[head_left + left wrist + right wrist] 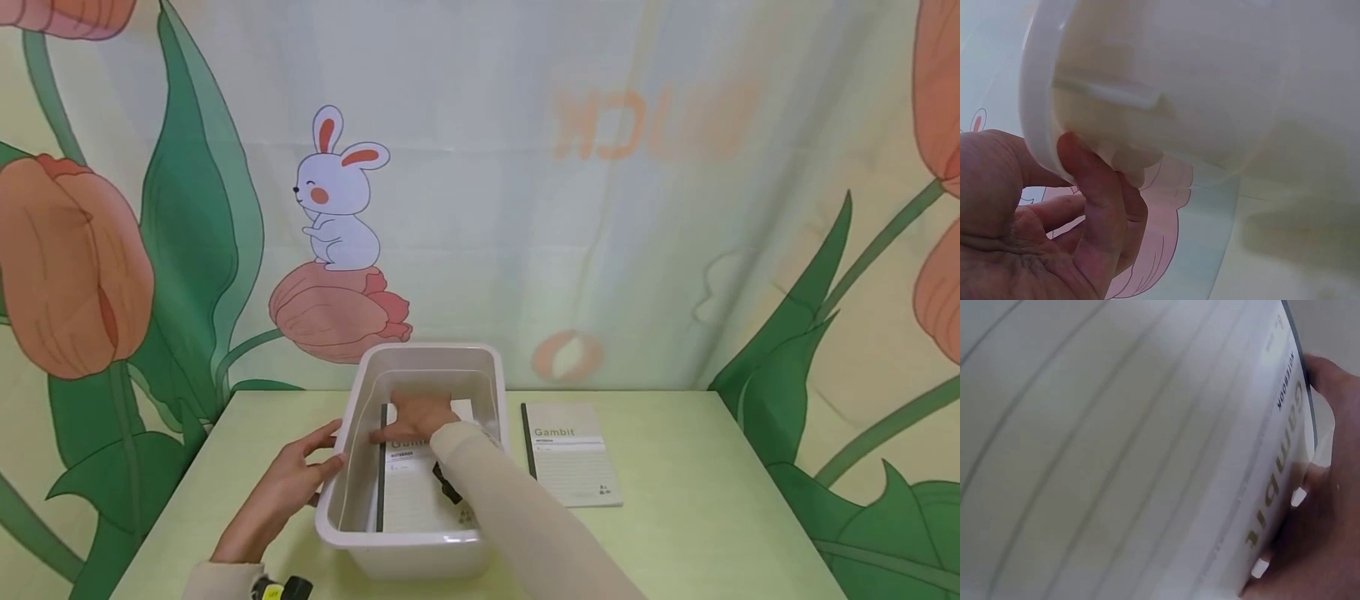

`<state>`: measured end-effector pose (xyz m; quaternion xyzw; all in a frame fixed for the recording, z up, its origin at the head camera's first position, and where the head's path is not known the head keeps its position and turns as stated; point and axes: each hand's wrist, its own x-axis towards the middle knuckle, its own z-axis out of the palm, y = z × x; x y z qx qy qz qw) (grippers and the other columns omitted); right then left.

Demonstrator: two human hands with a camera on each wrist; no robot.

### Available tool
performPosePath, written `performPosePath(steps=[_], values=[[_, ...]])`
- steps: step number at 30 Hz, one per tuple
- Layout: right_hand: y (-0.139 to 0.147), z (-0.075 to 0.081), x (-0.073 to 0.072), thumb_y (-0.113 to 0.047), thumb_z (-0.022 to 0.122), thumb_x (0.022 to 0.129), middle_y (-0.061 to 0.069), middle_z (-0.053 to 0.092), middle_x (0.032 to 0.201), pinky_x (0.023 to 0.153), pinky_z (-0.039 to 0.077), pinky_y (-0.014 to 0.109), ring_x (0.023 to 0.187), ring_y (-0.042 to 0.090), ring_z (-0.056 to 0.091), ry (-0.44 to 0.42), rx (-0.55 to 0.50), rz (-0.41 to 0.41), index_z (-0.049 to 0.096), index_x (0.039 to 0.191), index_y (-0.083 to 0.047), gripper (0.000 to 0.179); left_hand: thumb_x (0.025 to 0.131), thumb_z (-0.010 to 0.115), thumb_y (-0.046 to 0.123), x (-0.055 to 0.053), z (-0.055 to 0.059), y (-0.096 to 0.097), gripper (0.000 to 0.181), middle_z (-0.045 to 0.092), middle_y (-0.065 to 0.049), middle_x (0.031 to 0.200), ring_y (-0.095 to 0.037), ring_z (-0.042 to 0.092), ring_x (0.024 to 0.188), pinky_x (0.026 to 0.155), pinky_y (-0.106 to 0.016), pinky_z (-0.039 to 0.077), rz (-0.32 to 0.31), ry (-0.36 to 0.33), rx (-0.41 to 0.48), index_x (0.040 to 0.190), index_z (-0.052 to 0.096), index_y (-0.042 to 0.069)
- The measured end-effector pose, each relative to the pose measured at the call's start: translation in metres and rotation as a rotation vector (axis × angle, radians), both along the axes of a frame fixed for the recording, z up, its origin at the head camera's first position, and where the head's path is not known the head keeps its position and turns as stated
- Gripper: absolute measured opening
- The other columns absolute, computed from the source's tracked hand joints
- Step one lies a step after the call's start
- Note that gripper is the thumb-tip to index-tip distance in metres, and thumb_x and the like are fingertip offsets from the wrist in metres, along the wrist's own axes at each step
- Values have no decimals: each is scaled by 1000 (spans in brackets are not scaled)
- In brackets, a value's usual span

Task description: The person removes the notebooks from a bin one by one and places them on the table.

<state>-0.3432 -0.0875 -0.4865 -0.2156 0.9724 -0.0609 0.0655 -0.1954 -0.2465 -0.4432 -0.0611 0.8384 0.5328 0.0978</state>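
Note:
A light grey plastic bin stands on the table, with a white "Gambit" notebook lying inside, dark spine to the left. My left hand holds the bin's left rim, and the left wrist view shows its fingers bent at the rim and outer wall. Reaching down into the bin, my right hand grips the notebook near its titled end. In the right wrist view the thumb lies by the spine edge and the other fingers go round the titled end, their tips mostly hidden.
Right of the bin, a second "Gambit" notebook lies flat on the pale green table. A curtain printed with tulips and a rabbit hangs along the table's back edge, close behind the bin.

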Motion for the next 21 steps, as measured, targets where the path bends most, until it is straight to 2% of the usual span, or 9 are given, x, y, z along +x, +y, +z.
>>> performPosePath(steps=[6,10,14,18,21], values=[[3,14,-1,-71,65,75,-9,63,122,107,40,44,122,15,52,179,-25,40,62,119,-34,57,100,56,17,0,-1,0,65,43,-25,143,-34,64,107,69,-42,60,2,-3,2,156,25,12],[10,35,0,-70,62,79,-9,68,117,102,44,45,116,14,59,196,-75,64,61,118,-33,54,100,56,17,0,-1,1,65,42,-25,143,-32,64,105,68,-42,60,0,-5,12,156,25,11],[20,64,4,-67,58,81,-5,70,99,90,48,46,96,16,64,206,-117,94,57,112,-29,49,100,57,18,-1,-1,2,66,41,-25,144,-34,64,106,69,-42,60,9,-16,-5,157,24,13],[26,90,9,-66,53,83,2,68,98,85,44,46,93,21,62,242,-131,104,53,115,-26,51,100,57,18,-1,-1,2,66,41,-25,145,-35,64,106,68,-42,60,12,-13,-12,157,25,12],[29,107,11,-64,51,83,-1,64,93,79,39,41,89,17,58,288,-166,114,52,111,-27,46,99,57,17,-1,-1,2,66,41,-26,144,-34,64,106,68,-43,60,8,-4,-4,156,25,11]])
